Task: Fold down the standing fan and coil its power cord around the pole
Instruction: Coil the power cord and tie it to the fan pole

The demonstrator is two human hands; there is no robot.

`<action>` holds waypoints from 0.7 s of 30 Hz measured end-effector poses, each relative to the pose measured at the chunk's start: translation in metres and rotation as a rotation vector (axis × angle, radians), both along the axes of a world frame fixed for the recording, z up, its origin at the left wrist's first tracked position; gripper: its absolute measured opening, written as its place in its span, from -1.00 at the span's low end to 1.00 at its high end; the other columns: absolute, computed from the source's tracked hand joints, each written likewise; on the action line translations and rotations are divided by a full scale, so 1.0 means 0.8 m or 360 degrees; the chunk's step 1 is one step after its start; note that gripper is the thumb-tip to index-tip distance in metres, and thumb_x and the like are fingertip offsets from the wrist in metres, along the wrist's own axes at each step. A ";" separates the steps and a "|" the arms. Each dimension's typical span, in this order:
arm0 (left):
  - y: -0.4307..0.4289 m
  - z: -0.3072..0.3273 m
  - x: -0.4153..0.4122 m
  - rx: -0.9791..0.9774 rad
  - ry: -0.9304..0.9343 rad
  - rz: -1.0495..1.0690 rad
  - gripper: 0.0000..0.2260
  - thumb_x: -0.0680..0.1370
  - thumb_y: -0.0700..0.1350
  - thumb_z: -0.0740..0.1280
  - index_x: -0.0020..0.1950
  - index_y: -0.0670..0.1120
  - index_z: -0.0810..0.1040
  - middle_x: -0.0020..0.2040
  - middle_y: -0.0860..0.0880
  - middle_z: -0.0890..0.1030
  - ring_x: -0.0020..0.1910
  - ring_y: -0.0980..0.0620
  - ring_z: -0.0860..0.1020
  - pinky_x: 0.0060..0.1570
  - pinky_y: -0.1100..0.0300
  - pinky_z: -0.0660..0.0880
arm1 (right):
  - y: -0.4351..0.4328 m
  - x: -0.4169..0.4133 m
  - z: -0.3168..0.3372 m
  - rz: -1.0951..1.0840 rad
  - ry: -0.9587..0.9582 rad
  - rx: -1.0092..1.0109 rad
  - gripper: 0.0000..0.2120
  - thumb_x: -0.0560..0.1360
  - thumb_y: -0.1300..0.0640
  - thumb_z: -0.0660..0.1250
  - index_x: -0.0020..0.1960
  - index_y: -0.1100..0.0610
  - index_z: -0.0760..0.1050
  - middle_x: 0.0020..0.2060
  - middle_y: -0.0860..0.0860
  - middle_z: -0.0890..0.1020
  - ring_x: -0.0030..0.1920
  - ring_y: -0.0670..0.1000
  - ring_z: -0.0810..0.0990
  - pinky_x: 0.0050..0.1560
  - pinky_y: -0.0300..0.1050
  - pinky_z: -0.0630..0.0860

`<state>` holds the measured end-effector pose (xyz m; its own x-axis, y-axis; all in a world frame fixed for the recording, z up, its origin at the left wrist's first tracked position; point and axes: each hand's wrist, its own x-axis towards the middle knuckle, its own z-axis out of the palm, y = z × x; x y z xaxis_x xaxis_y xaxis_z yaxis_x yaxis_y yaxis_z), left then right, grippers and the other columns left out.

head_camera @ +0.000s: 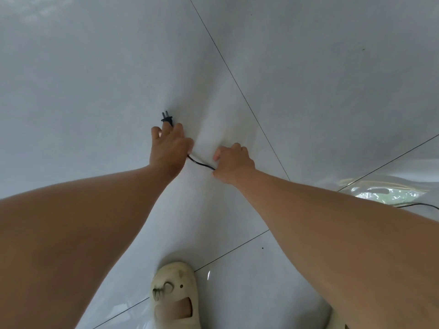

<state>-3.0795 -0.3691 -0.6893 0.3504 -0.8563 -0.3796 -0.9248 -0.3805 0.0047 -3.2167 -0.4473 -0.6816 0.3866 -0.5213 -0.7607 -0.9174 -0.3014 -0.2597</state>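
Note:
The fan's thin black power cord [200, 163] runs between my two hands low over the pale tiled floor. My left hand [169, 148] grips the cord near its end, and the black two-pin plug [167, 118] sticks out past my fingers. A short way to the right, my right hand [234, 161] is closed around the cord. More of the cord [420, 205] trails along the floor at the right edge. The fan and its pole are out of view.
Light grey floor tiles [308, 79] with dark grout lines fill the view. My foot in a cream slipper [174, 298] stands at the bottom centre. A bright window reflection [384, 193] lies on the floor at the right.

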 end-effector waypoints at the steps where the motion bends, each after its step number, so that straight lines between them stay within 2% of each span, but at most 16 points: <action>1: 0.003 -0.002 -0.003 0.0004 -0.0001 0.0026 -0.83 0.50 -0.27 0.35 -0.15 -0.01 0.63 0.00 -0.09 0.46 0.13 -0.21 0.36 0.16 -0.04 0.10 | 0.003 0.000 -0.001 0.0020 0.0009 -0.0006 -0.59 0.46 0.15 0.35 0.29 0.00 0.43 0.23 0.07 0.37 0.31 0.10 0.31 0.24 0.03 0.42; 6: 0.009 0.003 -0.024 0.0072 0.0174 0.0257 -0.88 0.50 -0.15 0.39 -0.18 0.06 0.62 -0.04 0.01 0.56 0.25 -0.14 0.37 0.37 -0.13 0.00 | 0.012 -0.008 0.003 0.0068 0.0049 0.0092 -0.61 0.44 0.16 0.33 0.27 0.06 0.48 0.21 0.05 0.48 0.29 0.11 0.42 0.25 0.00 0.43; 8: 0.008 0.008 -0.032 0.0065 0.0335 0.0400 -0.90 0.52 -0.11 0.37 -0.16 0.08 0.59 -0.09 0.03 0.63 0.24 -0.10 0.41 0.40 -0.08 -0.05 | 0.011 -0.012 0.008 0.0008 0.0048 0.0187 -0.73 0.43 0.18 0.32 0.13 0.08 0.53 0.07 0.03 0.58 0.14 0.12 0.55 0.09 -0.07 0.48; 10: 0.004 0.021 -0.040 0.0006 0.0510 0.0512 -0.92 0.53 -0.08 0.35 -0.16 0.07 0.57 -0.15 0.02 0.66 0.11 -0.05 0.50 0.40 0.01 0.00 | 0.009 -0.019 0.018 -0.0025 0.0056 0.0250 -0.87 0.43 0.21 0.30 -0.03 0.09 0.50 -0.09 0.03 0.59 -0.04 0.13 0.58 -0.07 -0.11 0.45; 12: 0.000 0.038 -0.049 -0.0033 0.0722 0.0653 -0.94 0.54 -0.08 0.33 -0.12 0.01 0.58 -0.18 -0.01 0.67 -0.06 -0.04 0.54 0.27 0.04 0.27 | 0.006 -0.029 0.031 -0.0047 0.0061 0.0270 -0.86 0.43 0.22 0.29 -0.02 0.11 0.51 -0.09 0.04 0.59 -0.06 0.13 0.59 -0.08 -0.10 0.48; 14: -0.006 0.058 -0.056 -0.0037 0.0971 0.0893 -0.94 0.54 -0.09 0.32 -0.12 -0.01 0.57 -0.24 -0.03 0.65 -0.14 -0.06 0.58 -0.10 0.09 0.46 | 0.003 -0.041 0.045 -0.0121 0.0065 0.0274 -0.80 0.46 0.22 0.27 0.07 0.13 0.54 -0.02 0.06 0.61 0.01 0.14 0.61 -0.03 -0.09 0.52; 17: -0.014 0.093 -0.066 -0.0037 0.1173 0.1068 -0.90 0.52 -0.11 0.31 -0.18 0.00 0.56 -0.33 -0.03 0.57 -0.20 -0.12 0.61 -0.32 0.11 0.50 | -0.002 -0.063 0.074 -0.0314 0.0012 0.0338 -0.84 0.48 0.20 0.22 -0.01 0.18 0.54 -0.06 0.09 0.63 -0.03 0.15 0.64 -0.03 -0.09 0.55; 19: -0.019 0.114 -0.071 -0.0026 0.1217 0.1093 -0.89 0.52 -0.13 0.30 -0.18 -0.03 0.59 -0.36 -0.02 0.51 -0.30 -0.12 0.54 -0.45 0.19 0.38 | -0.007 -0.074 0.095 -0.0469 -0.0054 0.0430 -0.80 0.47 0.20 0.20 -0.02 0.23 0.57 -0.08 0.15 0.67 -0.05 0.18 0.67 0.07 0.06 0.61; 21: -0.026 0.143 -0.079 -0.0060 0.1275 0.1119 -0.89 0.52 -0.13 0.30 -0.14 -0.07 0.62 -0.38 -0.01 0.46 -0.36 -0.08 0.44 -0.43 0.13 0.47 | -0.015 -0.084 0.125 -0.0531 -0.0128 0.0468 -0.78 0.49 0.19 0.20 -0.01 0.25 0.58 -0.10 0.17 0.69 -0.05 0.18 0.68 0.10 0.13 0.60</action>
<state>-3.1427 -0.3899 -0.5746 0.4303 -0.5750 -0.6959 -0.2195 -0.8144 0.5372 -3.2840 -0.4595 -0.5813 0.2981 -0.3936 -0.8696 -0.9251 0.1051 -0.3648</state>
